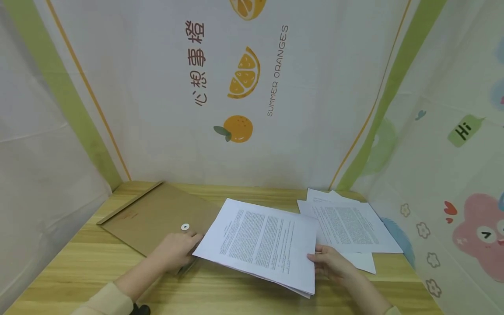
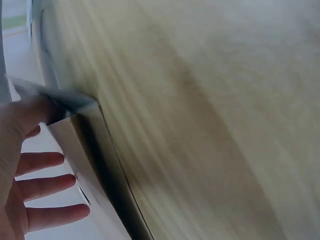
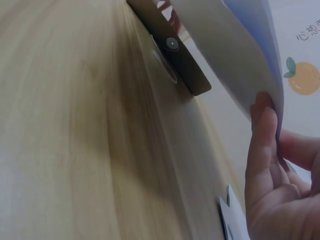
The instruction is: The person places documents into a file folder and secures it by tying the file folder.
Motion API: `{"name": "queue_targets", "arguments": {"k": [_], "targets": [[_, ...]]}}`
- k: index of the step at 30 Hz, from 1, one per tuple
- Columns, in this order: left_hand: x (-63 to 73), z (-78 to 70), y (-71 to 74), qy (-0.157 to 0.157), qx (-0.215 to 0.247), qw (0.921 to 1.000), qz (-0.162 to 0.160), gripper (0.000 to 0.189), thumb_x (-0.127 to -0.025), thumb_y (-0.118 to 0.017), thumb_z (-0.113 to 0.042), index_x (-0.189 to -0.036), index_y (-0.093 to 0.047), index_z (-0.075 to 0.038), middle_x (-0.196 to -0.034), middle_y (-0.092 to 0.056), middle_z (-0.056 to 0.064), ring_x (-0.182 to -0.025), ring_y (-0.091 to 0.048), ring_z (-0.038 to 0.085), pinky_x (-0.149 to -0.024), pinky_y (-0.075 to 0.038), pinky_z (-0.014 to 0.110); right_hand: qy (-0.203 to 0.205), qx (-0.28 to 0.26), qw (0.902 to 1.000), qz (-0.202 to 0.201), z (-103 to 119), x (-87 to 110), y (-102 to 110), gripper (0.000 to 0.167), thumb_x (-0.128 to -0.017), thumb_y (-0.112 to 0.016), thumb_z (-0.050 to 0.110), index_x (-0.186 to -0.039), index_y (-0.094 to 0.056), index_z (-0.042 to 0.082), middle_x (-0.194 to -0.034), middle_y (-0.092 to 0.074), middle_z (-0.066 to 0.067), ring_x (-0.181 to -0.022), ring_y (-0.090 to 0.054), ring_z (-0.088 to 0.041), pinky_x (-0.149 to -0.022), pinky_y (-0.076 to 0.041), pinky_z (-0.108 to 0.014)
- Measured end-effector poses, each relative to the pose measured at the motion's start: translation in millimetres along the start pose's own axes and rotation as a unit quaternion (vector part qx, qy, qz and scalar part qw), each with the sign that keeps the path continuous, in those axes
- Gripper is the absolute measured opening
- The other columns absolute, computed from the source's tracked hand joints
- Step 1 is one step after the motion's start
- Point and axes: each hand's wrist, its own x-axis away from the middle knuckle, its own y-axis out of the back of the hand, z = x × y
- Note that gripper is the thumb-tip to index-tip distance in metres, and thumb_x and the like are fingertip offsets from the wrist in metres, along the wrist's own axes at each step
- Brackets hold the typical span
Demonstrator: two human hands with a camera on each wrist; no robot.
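My right hand point(image 1: 331, 263) pinches a stack of printed sheets point(image 1: 257, 238) by its right edge, thumb on top and fingers beneath. The stack is raised and tilted over the table, its left corner overlapping the envelope's open end in the head view. A brown kraft document envelope point(image 1: 153, 214) with a round white button lies at the left. My left hand point(image 1: 179, 250) holds its near end. In the left wrist view, the thumb reaches inside the envelope's mouth point(image 2: 97, 155), while the other fingers point(image 2: 47, 187) spread along the outside.
More printed sheets point(image 1: 346, 225) lie loosely overlapped at the back right of the wooden table point(image 1: 236, 297). A small black object point(image 1: 141, 309) sits at the front edge by the left sleeve. Printed cloth walls point(image 1: 157, 131) enclose the table at the back and sides.
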Motion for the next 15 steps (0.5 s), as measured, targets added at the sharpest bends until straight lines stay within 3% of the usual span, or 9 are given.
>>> {"name": "queue_targets", "arguments": {"k": [4,8,15], "targets": [[0.9,-4.4,-1.2,-0.02,-0.003,0.9998,-0.007,0.034,-0.07,-0.075,-0.005,-0.1,-0.061,-0.01,-0.081,-0.056,0.002,-0.058,-0.049,0.013,-0.044,-0.041,0.031,-0.001,0.001,0.9999,0.01,-3,0.0,4,0.037,-0.093,-0.056,0.006,-0.124,-0.049,-0.013,-0.106,-0.068,-0.013,-0.094,-0.067,-0.026,-0.08,-0.054,-0.035],[-0.1,-9.5,-1.2,-0.01,-0.005,0.9999,-0.007,0.027,-0.073,-0.076,-0.001,-0.097,-0.063,-0.007,-0.082,-0.057,0.007,-0.058,-0.053,0.017,-0.046,-0.045,0.032,-0.002,0.006,0.9999,0.013,-4,1.1,8,0.036,-0.093,-0.056,0.006,-0.123,-0.049,-0.014,-0.106,-0.068,-0.014,-0.094,-0.067,-0.027,-0.08,-0.054,-0.035],[-1.3,-15.4,-0.2,0.008,-0.044,0.9989,-0.016,0.01,-0.075,-0.073,0.005,-0.078,-0.064,0.005,-0.072,-0.056,0.01,-0.058,-0.059,0.022,-0.047,-0.051,0.032,-0.007,0.0,0.9998,0.021,-6,4.3,10,0.038,-0.094,-0.055,0.007,-0.125,-0.049,-0.013,-0.106,-0.068,-0.015,-0.093,-0.068,-0.027,-0.079,-0.055,-0.035]]}}
